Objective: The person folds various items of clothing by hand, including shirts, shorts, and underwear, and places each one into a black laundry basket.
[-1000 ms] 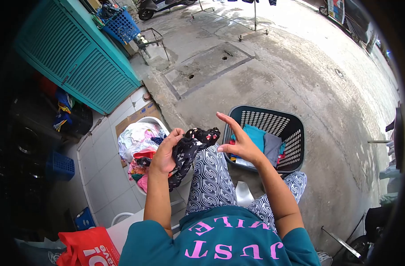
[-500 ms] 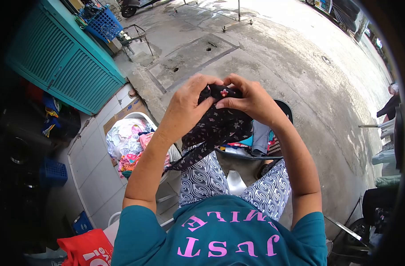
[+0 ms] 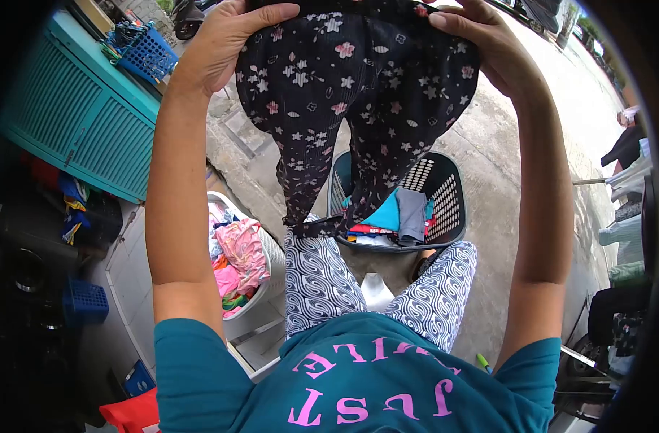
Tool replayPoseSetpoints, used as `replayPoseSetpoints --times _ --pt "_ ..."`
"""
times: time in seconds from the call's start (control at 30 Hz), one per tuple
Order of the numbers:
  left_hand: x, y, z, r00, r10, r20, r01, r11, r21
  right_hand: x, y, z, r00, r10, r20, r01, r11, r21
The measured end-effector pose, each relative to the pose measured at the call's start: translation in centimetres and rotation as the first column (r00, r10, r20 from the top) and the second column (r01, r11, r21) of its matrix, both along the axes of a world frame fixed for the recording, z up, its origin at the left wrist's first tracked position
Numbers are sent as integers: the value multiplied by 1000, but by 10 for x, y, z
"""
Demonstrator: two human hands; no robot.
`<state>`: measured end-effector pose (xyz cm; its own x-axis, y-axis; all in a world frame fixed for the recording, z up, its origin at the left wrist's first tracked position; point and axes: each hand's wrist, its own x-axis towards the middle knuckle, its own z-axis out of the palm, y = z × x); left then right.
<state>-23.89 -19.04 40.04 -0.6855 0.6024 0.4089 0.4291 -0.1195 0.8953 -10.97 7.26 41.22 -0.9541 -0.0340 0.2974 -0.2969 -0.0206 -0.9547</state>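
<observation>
A pair of black floral trousers hangs spread out in front of me, its two legs dangling toward my lap. At the upper left of the garment, my left hand is closed on its top edge, the thumb lying across the front. My right hand grips the opposite upper corner, and some of its fingers are cut off by the frame's top. Behind the trouser legs stands a dark laundry basket with folded clothes inside, partly covered by the cloth.
A white basket heaped with crumpled clothes stands by my left leg. Further left is a teal louvred cabinet with a blue basket on top. Garments hang at the far right. A red bag sits lower left.
Both hands have moved up and apart from their close, bunched grip. The trousers have gone from gathered to stretched wide, and more of the dark basket now shows.
</observation>
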Motion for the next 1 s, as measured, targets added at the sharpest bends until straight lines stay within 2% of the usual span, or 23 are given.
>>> replayPoseSetpoints --times 0.07,0.1,0.13,0.17,0.2,0.23,0.3,0.37,0.4,0.47,0.53,0.6,0.67,0.73,0.77,0.83,0.87,0.9,0.93,0.97,1.0 --pt "-16 17 -10 995 74 67 -73 997 -15 -37 33 -25 987 4 -163 66 904 423" --pt "-22 24 -13 984 143 110 -144 990 -3 -49 38 -29 989 15 -144 56 877 478" --pt "-19 30 -13 971 226 79 -227 974 -1 -56 36 -28 992 25 -120 42 847 529" --pt "-13 37 -12 971 224 79 -227 974 28 -47 21 -16 980 -42 -192 163 716 678" --pt "-6 44 -13 971 225 84 -230 972 54 -50 15 -17 966 -90 -242 238 672 701" --pt "1 51 -16 972 219 87 -224 973 54 -55 8 -17 967 -77 -244 225 712 666" --pt "14 67 -24 940 341 -34 -337 938 77 -67 -3 -13 969 -67 -239 207 748 630" --pt "26 83 -32 857 457 -238 -459 887 51 -73 -14 3 995 -69 -71 99 734 672" --pt "38 91 -33 801 505 -320 -520 853 45 -68 -22 7 995 -71 -66 97 732 674" --pt "47 102 -36 763 474 -440 -463 875 141 -55 -33 10 993 -103 -51 115 867 485" --pt "54 106 -36 969 215 -120 -195 968 160 -59 -24 11 988 -153 -19 142 855 499" --pt "50 103 -42 959 227 -170 -210 971 115 -68 -10 4 985 -113 -128 164 838 521" --pt "44 95 -53 946 237 -220 -227 971 69 -74 -5 -1 992 -96 -81 124 855 503" --pt "35 83 -71 823 520 -229 -471 849 238 -71 -7 -3 975 -95 -200 179 870 459" --pt "27 79 -87 823 520 -229 -471 850 237 -70 -6 -2 975 -95 -199 179 870 459" --pt "11 74 -116 618 756 -217 -690 653 312 -67 -2 1 988 -45 -150 114 864 490" --pt "14 71 -118 616 757 -218 -689 652 315 -66 -1 3 987 -43 -154 114 864 491" --pt "20 66 -123 785 615 77 -618 769 161 -63 -1 3 989 18 -147 55 878 476" --pt "23 62 -126 817 424 391 -479 876 51 -61 0 3 987 79 -140 -6 888 461" --pt "24 59 -128 817 425 390 -480 876 52 -58 1 4 987 80 -141 -6 887 461" --pt "23 56 -131 827 316 465 -346 938 -22 -55 4 6 984 79 -157 9 870 493"
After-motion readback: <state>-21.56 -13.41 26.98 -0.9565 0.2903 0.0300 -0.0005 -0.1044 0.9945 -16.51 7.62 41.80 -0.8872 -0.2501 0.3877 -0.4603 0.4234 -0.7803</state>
